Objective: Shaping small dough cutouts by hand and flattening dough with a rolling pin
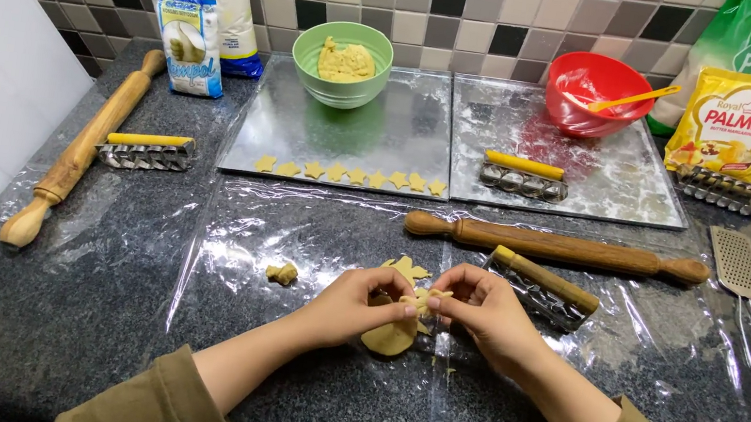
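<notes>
Centrally, both hands meet over the clear plastic sheet (pixel 314 232) on the dark granite counter (pixel 37 320). Left hand (pixel 353 304): fingers curled, thumb and fingertips pinched on a small piece of dough (pixel 427 299). Right hand (pixel 488 313): likewise pinched closed on the same piece from the other side. Directly beneath, a flattened round of dough (pixel 387 338) lies on the sheet; dough offcuts (pixel 407 267) sit just behind the hands, a small dough lump (pixel 281 273) to the left, apart. Just right of the right hand lies a metal cutter strip with a yellow-brown handle (pixel 543 288); behind it, a wooden rolling pin (pixel 556 247) lies crosswise. Farther back, two metal trays: the left tray (pixel 346 138) holds a row of star-shaped cutouts (pixel 351 175) along its near edge and a green bowl (pixel 342 61) with dough; the right tray (pixel 615 176) carries a red bowl (pixel 598 93) and another cutter (pixel 523 176). A second rolling pin (pixel 82 150) lies at far left.
</notes>
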